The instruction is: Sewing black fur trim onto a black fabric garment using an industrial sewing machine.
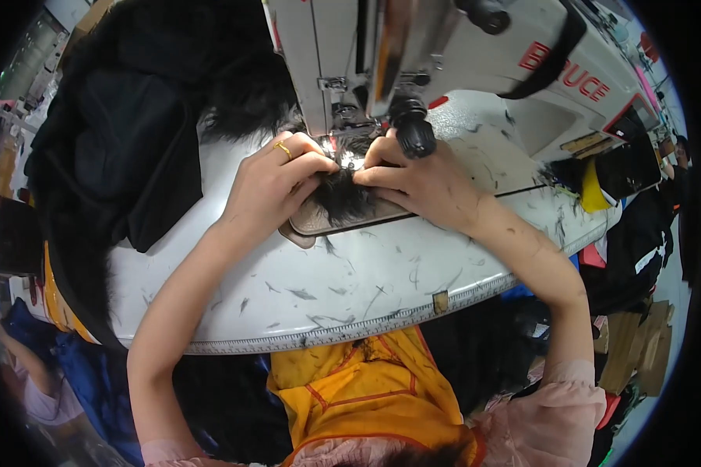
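Orange apron [366, 389] with red piping lies nearest the camera at the lower edge, worn over pink clothing; a sheer pink sleeve [549, 412] covers the right upper arm. Beyond it stands a white table [210, 300], its curved front edge lined with a measuring tape [366, 325] and its top strewn with loose dark fibres. Both forearms rest across this surface and converge at a sewing machine [475, 70], white, with a black knob [414, 136] above the right hand. A black fur piece [341, 198] is located at the machine's lit stitching area, its near end lying toward the table's front. Left hand [276, 175], bearing a yellow ring [286, 150], has its fingers curled, thumb and forefinger pinching the fur's left side. Right hand [424, 183] likewise has bent fingers, tips closed on the fur's right side, directly opposite and near the left fingertips. Whether the needle enters the fur cannot be determined. At left, a black garment [140, 148] with furry parts is heaped on the table. A yellow item [596, 189] sits at the table's right end.
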Tool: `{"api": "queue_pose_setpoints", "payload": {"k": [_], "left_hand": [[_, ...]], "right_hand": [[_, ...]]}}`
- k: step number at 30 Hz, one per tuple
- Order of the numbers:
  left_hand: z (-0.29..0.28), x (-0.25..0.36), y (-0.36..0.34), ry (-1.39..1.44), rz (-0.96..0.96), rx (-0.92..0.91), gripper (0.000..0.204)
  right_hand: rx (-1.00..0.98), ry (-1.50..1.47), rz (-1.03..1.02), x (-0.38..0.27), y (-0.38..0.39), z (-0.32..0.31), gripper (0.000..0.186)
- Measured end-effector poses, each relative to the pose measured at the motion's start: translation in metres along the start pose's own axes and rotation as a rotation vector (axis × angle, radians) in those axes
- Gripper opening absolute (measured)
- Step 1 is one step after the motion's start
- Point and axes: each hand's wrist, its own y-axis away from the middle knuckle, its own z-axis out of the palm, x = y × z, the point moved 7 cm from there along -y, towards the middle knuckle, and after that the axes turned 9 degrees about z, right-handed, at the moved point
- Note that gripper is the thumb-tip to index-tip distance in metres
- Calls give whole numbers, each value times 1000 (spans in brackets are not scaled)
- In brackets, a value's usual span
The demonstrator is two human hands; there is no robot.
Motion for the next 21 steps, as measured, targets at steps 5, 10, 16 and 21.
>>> {"api": "queue_pose_setpoints", "payload": {"k": [5, 10, 16, 21], "left_hand": [[3, -2, 1, 85, -119, 34, 20], [3, 3, 5, 36, -130, 19, 22], [-2, 7, 4, 76, -70, 54, 20], [0, 12, 3, -55, -1, 49, 21]], "right_hand": [[63, 185, 32, -1, 4, 9, 24], [104, 155, 92, 2, 4, 8, 23], [55, -5, 113, 4, 1, 2, 24], [33, -72, 162, 6, -2, -2, 24]]}}
